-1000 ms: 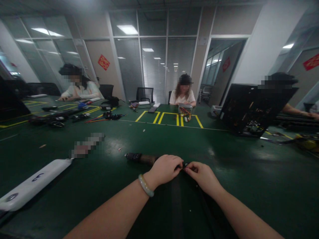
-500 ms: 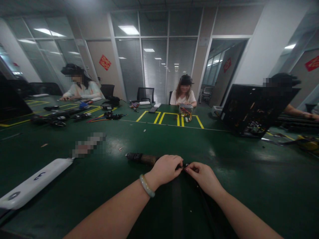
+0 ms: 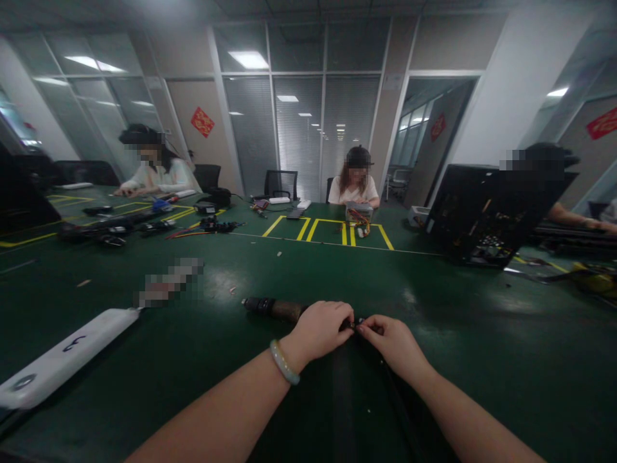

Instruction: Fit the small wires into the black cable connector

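A dark pen-shaped power tool, apparently an electric screwdriver (image 3: pixel 284 310), lies on the green table with its ribbed black nose to the left. Its rear end passes under my left hand (image 3: pixel 322 326), whose fingers are curled closed around it and hide that part. Beside it, my right hand (image 3: pixel 393 344) is closed in a pinch, its fingertips almost meeting the left ones. Between the two sets of fingertips shows a small dark piece with a brassy glint, too small to name. A dark cord-like strip (image 3: pixel 398 402) runs from near my right hand toward the front edge.
At left lies a white power strip (image 3: pixel 72 357). A black computer case (image 3: pixel 463 212) stands at right. Tangled cables (image 3: pixel 212 225) and a power supply unit (image 3: pixel 359 212) lie farther back among yellow tape lines. Co-workers sit across the table and at right.
Hardly anything differs. Both hands stay together at the tool's rear end, and the view shifts very slightly.
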The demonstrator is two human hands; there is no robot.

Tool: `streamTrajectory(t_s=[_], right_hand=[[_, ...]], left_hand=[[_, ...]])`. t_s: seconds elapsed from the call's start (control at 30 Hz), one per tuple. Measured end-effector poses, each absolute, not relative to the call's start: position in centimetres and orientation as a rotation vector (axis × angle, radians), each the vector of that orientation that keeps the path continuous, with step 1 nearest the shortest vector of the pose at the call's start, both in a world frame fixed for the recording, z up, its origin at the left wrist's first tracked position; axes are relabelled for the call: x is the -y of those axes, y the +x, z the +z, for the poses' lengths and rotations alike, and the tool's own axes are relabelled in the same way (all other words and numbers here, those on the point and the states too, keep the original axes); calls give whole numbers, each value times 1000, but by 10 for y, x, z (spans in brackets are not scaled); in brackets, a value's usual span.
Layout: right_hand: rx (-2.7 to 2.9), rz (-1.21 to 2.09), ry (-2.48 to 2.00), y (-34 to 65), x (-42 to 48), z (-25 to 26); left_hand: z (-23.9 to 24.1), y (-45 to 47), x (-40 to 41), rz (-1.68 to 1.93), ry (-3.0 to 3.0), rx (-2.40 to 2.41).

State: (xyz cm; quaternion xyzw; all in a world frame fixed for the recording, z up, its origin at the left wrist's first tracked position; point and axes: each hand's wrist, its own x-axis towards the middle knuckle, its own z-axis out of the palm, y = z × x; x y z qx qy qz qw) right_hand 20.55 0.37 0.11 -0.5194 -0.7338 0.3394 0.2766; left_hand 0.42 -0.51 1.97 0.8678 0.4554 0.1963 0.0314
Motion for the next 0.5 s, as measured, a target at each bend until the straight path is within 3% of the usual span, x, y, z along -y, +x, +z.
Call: streamTrajectory(t_s=[0.5], right_hand=[[2064, 808, -1377, 204, -5, 2]], left_hand=[[18, 6, 5, 653, 2691, -1396]])
